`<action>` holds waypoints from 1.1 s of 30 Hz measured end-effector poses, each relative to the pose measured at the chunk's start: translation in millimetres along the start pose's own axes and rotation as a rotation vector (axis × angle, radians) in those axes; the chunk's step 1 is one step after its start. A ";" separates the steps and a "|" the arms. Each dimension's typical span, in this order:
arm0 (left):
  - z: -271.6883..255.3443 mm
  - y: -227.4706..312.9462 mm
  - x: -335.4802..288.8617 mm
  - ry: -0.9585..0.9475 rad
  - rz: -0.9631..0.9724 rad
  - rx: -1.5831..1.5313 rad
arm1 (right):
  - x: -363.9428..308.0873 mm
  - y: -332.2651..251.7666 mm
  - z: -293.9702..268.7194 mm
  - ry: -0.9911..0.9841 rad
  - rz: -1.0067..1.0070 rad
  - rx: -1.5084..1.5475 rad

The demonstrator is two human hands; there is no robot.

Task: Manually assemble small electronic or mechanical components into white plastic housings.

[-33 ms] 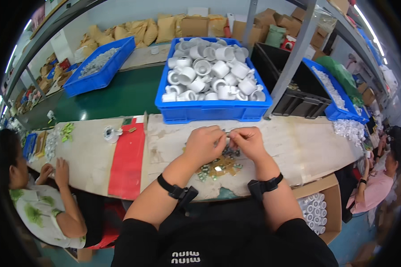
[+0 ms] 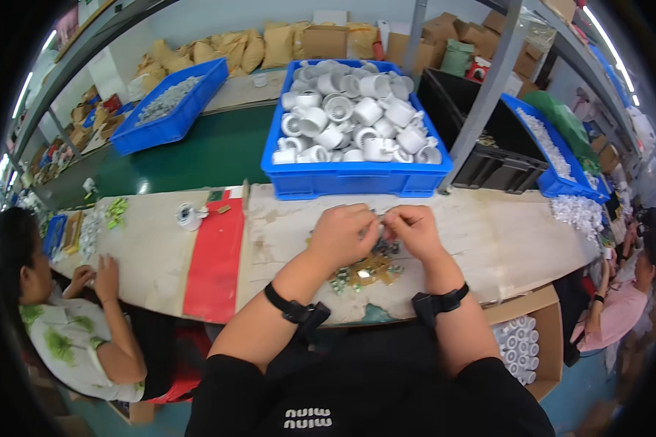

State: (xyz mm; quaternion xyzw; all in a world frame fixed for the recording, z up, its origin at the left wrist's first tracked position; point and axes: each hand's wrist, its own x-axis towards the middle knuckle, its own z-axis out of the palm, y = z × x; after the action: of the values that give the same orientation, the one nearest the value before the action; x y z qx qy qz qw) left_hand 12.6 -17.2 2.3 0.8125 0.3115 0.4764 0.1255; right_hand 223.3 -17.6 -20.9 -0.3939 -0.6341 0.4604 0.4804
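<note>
While my left hand [image 2: 348, 234] and right hand [image 2: 414, 231] have fingers pinched, can't tell on what, near the blue bin [image 2: 357, 175], the parts pile [image 2: 372, 272] lies farther from it, left hand closer

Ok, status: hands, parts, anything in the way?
Left hand, right hand: fingertips close together, at parts pile. What they hold: unclear. Blue bin beyond, not blocking.

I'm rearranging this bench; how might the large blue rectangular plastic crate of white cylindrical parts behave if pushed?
The large blue rectangular plastic crate probably stays stiff, given its thick rim. It's likely fairly heavy, being heaped with many white cylindrical plastic parts. A jolt might make some roll, since they lie loose and jumbled.
</note>
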 end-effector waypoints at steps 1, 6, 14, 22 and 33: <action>-2.4 4.7 0.0 -0.009 -0.011 0.028 | -1.1 -0.3 -4.6 -0.014 -0.018 0.040; -33.6 5.3 -20.7 -0.028 -0.070 0.179 | 1.6 7.4 -4.4 -0.028 -0.134 0.270; -187.4 -67.6 -122.4 -0.011 -0.405 1.072 | -4.5 -7.1 22.1 0.184 0.053 0.051; -176.7 -59.2 -123.8 0.145 -0.420 1.241 | -14.0 -22.7 24.8 0.156 -0.047 -0.035; -6.5 -56.1 95.3 0.026 0.016 0.528 | -18.2 -38.2 -81.5 0.562 -0.617 -0.686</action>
State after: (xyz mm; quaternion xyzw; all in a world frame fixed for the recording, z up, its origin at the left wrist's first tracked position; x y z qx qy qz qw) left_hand 19.0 85.4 43.9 0.8135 0.4200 0.3900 -0.0986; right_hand 304.5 -28.1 20.7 -0.4315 -0.6813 -0.0587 0.5883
